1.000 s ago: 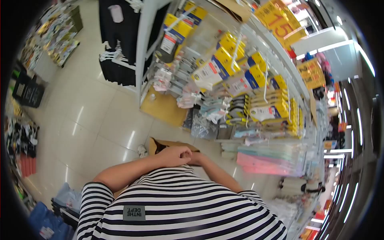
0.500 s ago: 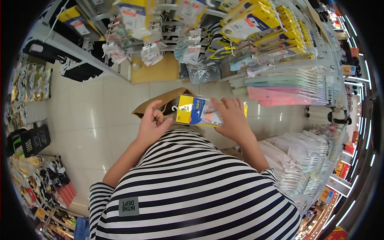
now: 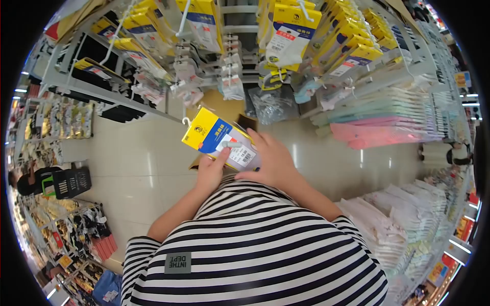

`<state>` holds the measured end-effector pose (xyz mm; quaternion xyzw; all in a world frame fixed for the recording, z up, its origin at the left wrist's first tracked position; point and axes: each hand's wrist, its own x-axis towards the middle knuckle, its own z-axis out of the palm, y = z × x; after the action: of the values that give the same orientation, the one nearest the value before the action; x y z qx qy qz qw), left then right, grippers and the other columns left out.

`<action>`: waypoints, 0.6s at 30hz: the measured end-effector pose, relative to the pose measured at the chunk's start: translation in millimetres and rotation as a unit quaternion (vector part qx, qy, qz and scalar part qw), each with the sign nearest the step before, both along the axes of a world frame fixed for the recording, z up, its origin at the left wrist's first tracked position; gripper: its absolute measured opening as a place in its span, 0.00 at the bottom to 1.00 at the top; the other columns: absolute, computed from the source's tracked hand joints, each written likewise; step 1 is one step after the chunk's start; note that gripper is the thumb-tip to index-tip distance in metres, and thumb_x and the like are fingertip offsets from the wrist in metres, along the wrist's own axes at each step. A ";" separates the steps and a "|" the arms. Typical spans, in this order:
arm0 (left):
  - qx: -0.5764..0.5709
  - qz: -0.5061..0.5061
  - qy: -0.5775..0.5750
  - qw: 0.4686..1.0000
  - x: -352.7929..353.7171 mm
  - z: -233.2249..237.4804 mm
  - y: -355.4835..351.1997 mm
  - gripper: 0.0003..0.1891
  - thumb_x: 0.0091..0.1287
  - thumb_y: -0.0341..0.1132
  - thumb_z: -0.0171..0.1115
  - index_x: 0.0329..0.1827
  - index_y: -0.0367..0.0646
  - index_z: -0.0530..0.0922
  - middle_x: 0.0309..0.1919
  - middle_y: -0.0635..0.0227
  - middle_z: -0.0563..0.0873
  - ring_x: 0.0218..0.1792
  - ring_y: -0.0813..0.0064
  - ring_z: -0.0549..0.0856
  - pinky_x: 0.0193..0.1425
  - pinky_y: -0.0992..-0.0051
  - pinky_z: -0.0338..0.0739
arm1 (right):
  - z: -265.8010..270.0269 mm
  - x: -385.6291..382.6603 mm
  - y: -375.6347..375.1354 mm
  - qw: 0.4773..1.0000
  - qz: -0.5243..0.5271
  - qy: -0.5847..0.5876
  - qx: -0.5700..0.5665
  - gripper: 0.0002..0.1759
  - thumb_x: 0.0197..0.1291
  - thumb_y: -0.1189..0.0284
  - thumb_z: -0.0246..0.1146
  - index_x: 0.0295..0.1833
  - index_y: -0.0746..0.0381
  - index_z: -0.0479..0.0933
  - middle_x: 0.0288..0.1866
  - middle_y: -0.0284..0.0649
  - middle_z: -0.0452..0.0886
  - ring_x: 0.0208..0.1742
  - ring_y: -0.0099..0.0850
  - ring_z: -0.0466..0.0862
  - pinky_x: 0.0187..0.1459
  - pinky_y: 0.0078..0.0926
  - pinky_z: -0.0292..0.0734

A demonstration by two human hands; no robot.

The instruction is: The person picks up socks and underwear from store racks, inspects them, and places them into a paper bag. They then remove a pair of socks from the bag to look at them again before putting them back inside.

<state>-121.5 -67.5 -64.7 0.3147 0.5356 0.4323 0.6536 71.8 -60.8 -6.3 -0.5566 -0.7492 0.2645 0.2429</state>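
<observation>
A flat hanging pack of socks point(image 3: 212, 133), with a yellow and blue card, a small hook and a white price label, is tilted in front of me. My left hand point(image 3: 210, 173) is closed on its lower left edge, thumb pressed on the front near the label. At its lower right corner is my right hand point(image 3: 275, 159), fingers along the side edge and thumb below the bottom edge. Part of a brown bag point(image 3: 247, 123) shows behind the pack; most of it is hidden.
Ahead stands a rack with hanging yellow-topped sock packs point(image 3: 291, 38) and small paired socks point(image 3: 232, 76). Pastel garments point(image 3: 377, 122) hang on the right, with white clothes point(image 3: 377, 214) nearer. A black basket point(image 3: 71, 182) is at left, above the tiled floor point(image 3: 138, 168).
The pack has moved left and up, tilting so its label faces me. My left hand has gone from open beside it to gripping it. The view has shifted, showing more of the rack.
</observation>
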 end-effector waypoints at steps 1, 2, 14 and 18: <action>0.002 0.021 0.006 1.000 -0.2 0.3 1.6 0.13 0.72 0.40 0.58 0.47 0.39 0.82 0.34 0.73 0.85 0.30 0.87 0.77 0.35 0.83 0.71 | -11.9 8.1 -1.2 0.999 -0.012 0.003 -0.029 0.54 0.38 0.45 0.75 0.67 0.66 0.66 0.48 0.51 0.76 0.47 0.47 0.78 0.53 0.40 0.73; 0.000 0.040 0.009 0.999 -0.4 -1.4 -0.5 0.13 0.72 0.40 0.58 0.46 0.39 0.82 0.34 0.73 0.85 0.29 0.87 0.77 0.35 0.83 0.71 | -24.5 19.5 -1.8 1.000 -0.021 -0.005 0.002 0.38 0.49 0.55 0.73 0.61 0.67 0.71 0.42 0.45 0.81 0.43 0.37 0.82 0.49 0.32 0.76; 0.067 -0.201 -0.074 0.974 22.8 10.1 0.2 0.14 0.72 0.30 0.55 0.59 0.37 0.71 0.48 0.68 0.81 0.47 0.80 0.81 0.54 0.77 0.77 | -36.4 33.5 -10.3 0.809 -0.107 0.515 -0.264 0.11 0.69 0.71 0.58 0.52 0.64 0.70 0.43 0.34 0.80 0.38 0.18 0.80 0.34 0.17 0.77; 0.064 -0.165 -0.074 0.981 14.6 2.3 -2.3 0.15 0.74 0.29 0.52 0.62 0.37 0.70 0.51 0.66 0.80 0.50 0.79 0.80 0.57 0.76 0.76 | -54.0 30.7 -10.1 0.820 -0.109 0.494 -0.267 0.13 0.71 0.70 0.55 0.55 0.66 0.70 0.44 0.35 0.79 0.44 0.19 0.78 0.47 0.20 0.75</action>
<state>-106.9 -69.8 -62.4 0.4069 0.3973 0.3740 0.7326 102.5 -70.9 -60.3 -0.4724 -0.3633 0.6653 0.4497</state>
